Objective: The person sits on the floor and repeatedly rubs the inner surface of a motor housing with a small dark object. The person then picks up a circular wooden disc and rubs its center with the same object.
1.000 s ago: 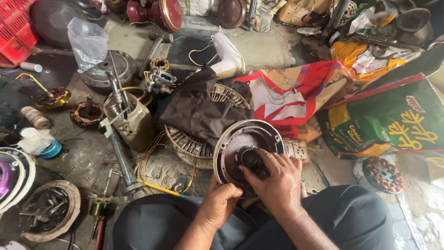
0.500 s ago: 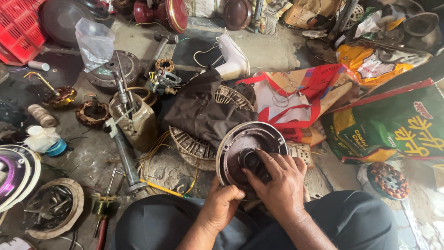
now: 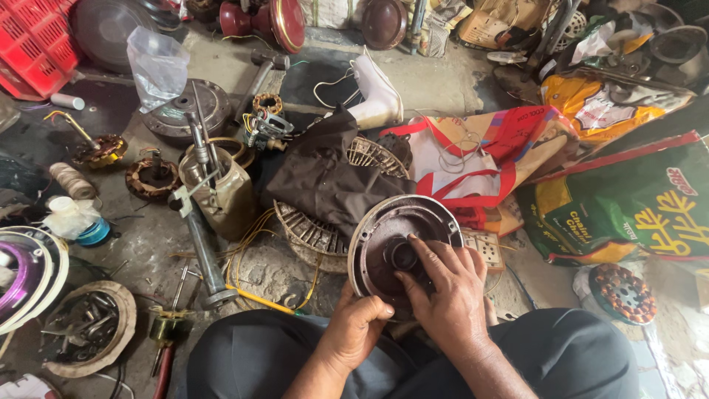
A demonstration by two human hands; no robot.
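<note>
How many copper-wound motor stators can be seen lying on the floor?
3: one stator with yellow leads at far left, a second stator just right of it, and a smaller stator upper centre. Others may lie hidden under the dark cloth.

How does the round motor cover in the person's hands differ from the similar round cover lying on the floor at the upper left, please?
The held motor cover is tilted up on edge, its hollow inside facing the camera; the floor cover lies flat. The left hand steadies the held one and the right hand presses at its centre; the floor one is untouched, with a clear plastic bag resting against it. Both are round, grey, grimy metal.
</note>
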